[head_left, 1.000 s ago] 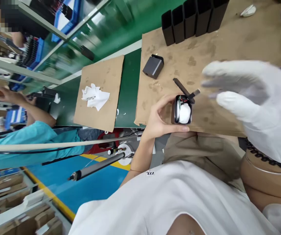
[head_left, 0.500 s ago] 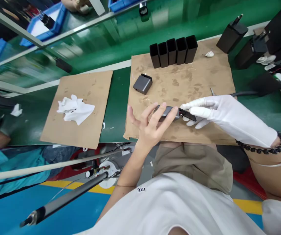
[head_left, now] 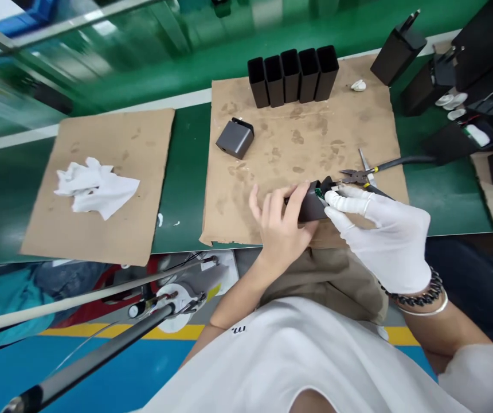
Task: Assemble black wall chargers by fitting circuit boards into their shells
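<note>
My bare left hand [head_left: 283, 229] is wrapped around a dark grey power adapter [head_left: 309, 203] near the front edge of the cardboard. At the adapter's right end, a bit of green circuit board shows beside a tilted black end cap [head_left: 326, 184]. My right hand [head_left: 375, 229], in a white glove, pinches at this cap; its fingertips partly hide the joint. Just beyond the gloved fingers lie pliers [head_left: 360, 176] with dark handles, across a thin metal tool [head_left: 364, 160]. Another dark grey adapter [head_left: 235, 139] rests farther back on the left.
Several open black housings [head_left: 292, 77] stand in a row at the back of the cardboard sheet [head_left: 267, 166]. Larger black adapters [head_left: 399, 54] crowd the right side. Crumpled white cloth [head_left: 100, 186] lies on a second cardboard sheet [head_left: 143, 149]. A grey pole [head_left: 113, 344] extends below the table.
The adapter has turned so its right end faces up more, and my left fingers have closed around it. My right hand has come nearer its end. The pliers now show. The view has shifted.
</note>
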{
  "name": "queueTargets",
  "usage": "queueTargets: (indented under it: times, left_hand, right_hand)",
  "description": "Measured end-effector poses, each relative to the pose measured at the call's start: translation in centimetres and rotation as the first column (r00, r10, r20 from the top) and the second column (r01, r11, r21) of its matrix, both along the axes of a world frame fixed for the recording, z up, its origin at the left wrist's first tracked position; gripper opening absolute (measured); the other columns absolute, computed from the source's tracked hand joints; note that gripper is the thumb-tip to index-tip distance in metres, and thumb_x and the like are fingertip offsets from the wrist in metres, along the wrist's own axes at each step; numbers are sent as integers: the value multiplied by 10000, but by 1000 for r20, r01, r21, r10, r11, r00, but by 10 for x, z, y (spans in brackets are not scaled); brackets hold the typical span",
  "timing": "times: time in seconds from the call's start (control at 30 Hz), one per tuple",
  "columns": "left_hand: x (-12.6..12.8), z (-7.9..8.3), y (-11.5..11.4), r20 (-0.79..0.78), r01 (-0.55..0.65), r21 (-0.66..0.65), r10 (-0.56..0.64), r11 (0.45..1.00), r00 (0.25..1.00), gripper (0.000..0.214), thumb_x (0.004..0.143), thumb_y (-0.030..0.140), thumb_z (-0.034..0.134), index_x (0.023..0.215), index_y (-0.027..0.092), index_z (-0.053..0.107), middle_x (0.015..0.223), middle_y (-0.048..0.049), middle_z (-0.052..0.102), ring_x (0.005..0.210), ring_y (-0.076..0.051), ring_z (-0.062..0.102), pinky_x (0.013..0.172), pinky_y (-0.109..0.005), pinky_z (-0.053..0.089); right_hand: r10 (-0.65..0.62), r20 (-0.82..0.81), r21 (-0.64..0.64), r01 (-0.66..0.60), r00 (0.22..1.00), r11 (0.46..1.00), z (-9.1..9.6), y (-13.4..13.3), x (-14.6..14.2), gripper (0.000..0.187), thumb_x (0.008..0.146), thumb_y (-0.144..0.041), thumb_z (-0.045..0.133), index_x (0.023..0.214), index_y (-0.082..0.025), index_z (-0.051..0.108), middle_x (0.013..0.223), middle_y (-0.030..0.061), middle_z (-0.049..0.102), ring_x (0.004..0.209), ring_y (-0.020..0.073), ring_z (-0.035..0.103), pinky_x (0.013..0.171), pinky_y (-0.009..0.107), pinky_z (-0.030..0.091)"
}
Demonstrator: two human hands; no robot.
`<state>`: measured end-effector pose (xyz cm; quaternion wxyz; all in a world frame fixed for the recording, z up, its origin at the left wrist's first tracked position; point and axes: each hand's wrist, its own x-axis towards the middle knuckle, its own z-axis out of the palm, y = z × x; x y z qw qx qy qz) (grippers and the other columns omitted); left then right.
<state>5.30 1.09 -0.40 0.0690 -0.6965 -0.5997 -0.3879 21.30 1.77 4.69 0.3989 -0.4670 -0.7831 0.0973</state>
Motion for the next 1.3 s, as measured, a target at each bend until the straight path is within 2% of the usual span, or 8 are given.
queueTargets:
  times: [0.2,0.43,0.53,0.7,0.93,1.1,1.23,1.3]
  left_hand:
    - [24,1,4,126,57,-173,-35,983,991,311,859,305,622,1153,204,600,1068,-75,728,1018,-264,702,1297,-537,168]
    - [10,11,5,169,50,-336,8,941,986,238,852,194,524,1086,180,567,1013,-102,702,1018,-290,667,1212,-569,261]
    - [-3,16,4,170,120,-416,-53,901,984,319,831,154,533,1147,151,578,1066,-124,700,1055,-288,648,1121,-493,371]
    - [-27,18,1,229,292,-493,-201,820,952,482,873,173,608,1351,174,544,1212,-100,698,1187,-267,616,1164,-443,361]
    - [-43,9,-5,325,360,-382,-240,851,915,414,954,276,647,1354,213,559,1248,-77,707,1199,-235,634,1215,-442,354]
    - [-44,12,-5,343,365,-398,-232,842,910,394,954,280,663,1335,232,577,1269,-83,708,1221,-245,636,1209,-461,381]
    - [-46,14,-4,383,386,-383,-236,839,893,379,939,272,698,1305,230,608,1255,-86,722,1210,-246,647,1204,-471,393]
    - [-50,14,-4,410,381,-385,-214,840,886,340,944,281,694,1276,244,630,1241,-81,735,1190,-247,661,1180,-476,422]
  right_hand:
    - [-165,232,140,135,959,981,5,-7,2,138,925,-139,674,1007,-192,771,1131,128,797,885,282,814,739,367,632]
    - [-111,283,21,109,953,994,-15,5,-27,176,974,-250,638,1094,-258,767,1274,96,758,945,264,805,733,369,630]
    - [-132,232,20,131,964,991,-31,6,-37,157,970,-237,635,1036,-276,771,1273,84,762,969,270,799,750,373,638]
    - [-87,58,9,86,995,996,-42,4,-31,302,956,-274,689,1257,-252,699,1328,85,739,1108,253,772,906,345,641]
    - [10,140,14,-12,990,1000,-16,16,-25,140,978,-263,654,1079,-227,744,1156,72,805,970,228,803,789,295,636]
    - [29,338,-41,-16,941,999,-8,21,-22,199,996,-298,618,1135,-238,748,1258,83,770,903,260,808,651,330,613]
    - [111,297,-14,-112,948,994,-3,26,-12,208,975,-233,639,1155,-259,740,1173,32,802,949,230,804,703,306,625]
    - [118,241,-86,-100,963,991,5,25,-5,177,982,-261,637,1113,-301,749,1193,9,795,983,235,798,759,322,628]
